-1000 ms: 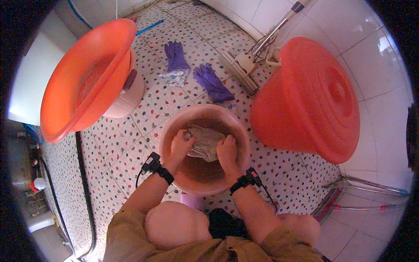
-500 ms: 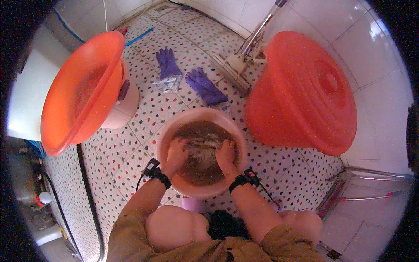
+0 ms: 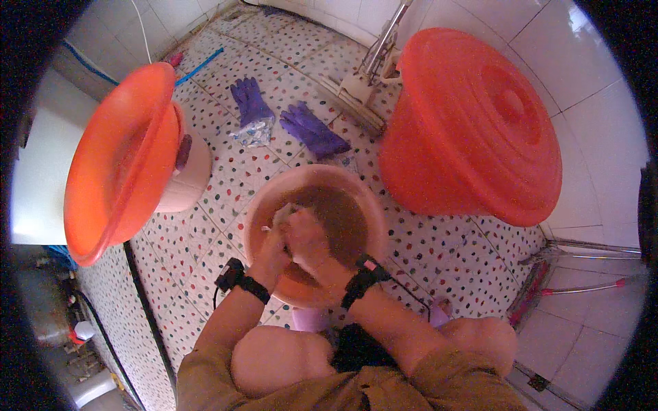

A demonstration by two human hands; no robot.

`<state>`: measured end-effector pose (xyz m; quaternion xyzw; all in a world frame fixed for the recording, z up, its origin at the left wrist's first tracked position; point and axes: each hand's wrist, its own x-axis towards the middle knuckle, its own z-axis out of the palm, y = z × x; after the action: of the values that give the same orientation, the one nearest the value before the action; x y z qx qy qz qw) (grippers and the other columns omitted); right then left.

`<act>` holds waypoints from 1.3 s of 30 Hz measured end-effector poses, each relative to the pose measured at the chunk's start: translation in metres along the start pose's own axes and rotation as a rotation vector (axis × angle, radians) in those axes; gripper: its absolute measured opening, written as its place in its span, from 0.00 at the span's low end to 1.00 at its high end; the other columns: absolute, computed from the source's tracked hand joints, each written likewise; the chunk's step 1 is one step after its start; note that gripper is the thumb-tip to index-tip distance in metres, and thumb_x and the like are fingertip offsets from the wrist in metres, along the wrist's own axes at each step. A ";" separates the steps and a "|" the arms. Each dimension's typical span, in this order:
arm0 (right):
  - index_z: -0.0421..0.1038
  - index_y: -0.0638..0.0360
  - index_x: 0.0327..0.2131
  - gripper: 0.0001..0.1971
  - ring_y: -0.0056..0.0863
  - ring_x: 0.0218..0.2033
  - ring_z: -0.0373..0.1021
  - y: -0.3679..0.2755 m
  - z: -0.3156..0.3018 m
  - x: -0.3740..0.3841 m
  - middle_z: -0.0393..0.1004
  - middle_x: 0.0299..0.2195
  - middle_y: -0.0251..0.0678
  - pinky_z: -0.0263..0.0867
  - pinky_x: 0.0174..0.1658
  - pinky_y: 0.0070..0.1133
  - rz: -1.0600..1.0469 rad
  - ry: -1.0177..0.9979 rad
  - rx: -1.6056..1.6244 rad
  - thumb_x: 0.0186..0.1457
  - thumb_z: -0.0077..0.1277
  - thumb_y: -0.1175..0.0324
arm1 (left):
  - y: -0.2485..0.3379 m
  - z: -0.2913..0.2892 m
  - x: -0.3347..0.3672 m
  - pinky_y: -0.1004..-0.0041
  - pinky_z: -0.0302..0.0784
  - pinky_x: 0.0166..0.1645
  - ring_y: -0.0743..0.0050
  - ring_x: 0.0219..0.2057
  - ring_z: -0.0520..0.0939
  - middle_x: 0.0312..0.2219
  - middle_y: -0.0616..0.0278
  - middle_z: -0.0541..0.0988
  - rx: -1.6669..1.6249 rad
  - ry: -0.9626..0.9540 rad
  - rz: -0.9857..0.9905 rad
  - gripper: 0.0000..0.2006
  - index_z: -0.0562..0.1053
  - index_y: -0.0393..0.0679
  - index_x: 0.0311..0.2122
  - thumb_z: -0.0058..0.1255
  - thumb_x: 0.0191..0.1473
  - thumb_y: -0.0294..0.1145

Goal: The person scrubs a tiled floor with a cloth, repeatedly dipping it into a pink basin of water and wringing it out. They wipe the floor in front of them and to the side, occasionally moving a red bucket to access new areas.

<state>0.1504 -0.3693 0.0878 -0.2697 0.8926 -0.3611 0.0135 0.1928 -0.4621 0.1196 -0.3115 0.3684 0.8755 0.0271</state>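
A pink plastic basin of murky brown water stands in front of my knees. Over its left half my two hands are pressed together, closed around a wet, pale, bunched cloth. My left hand is at the lower left of the bunch, and my right hand lies over it from the right. Fingers cover most of the cloth, so its full shape is hidden. Both wrists wear black straps with small devices.
Purple rubber gloves lie on the speckled tile floor beyond the basin. A mop stands behind them. At right is a large red lidded tub; at left, an orange basin leans on a pale bucket. A black hose runs at lower left.
Both hands were apart in the water with the cloth spread between them. They have come together at the left, with the cloth gathered and lifted. The view has shifted slightly.
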 end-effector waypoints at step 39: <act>0.67 0.54 0.41 0.12 0.52 0.42 0.73 0.051 0.000 0.004 0.69 0.42 0.44 0.72 0.42 0.44 0.164 0.006 -0.052 0.58 0.56 0.61 | -0.018 -0.017 0.016 0.61 0.76 0.59 0.61 0.55 0.79 0.58 0.59 0.76 0.148 0.004 -0.017 0.24 0.67 0.40 0.63 0.50 0.67 0.41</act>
<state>0.1229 -0.3416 0.0552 -0.1948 0.9209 -0.3360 0.0336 0.1943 -0.4629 0.0902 -0.3137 0.4294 0.8450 0.0567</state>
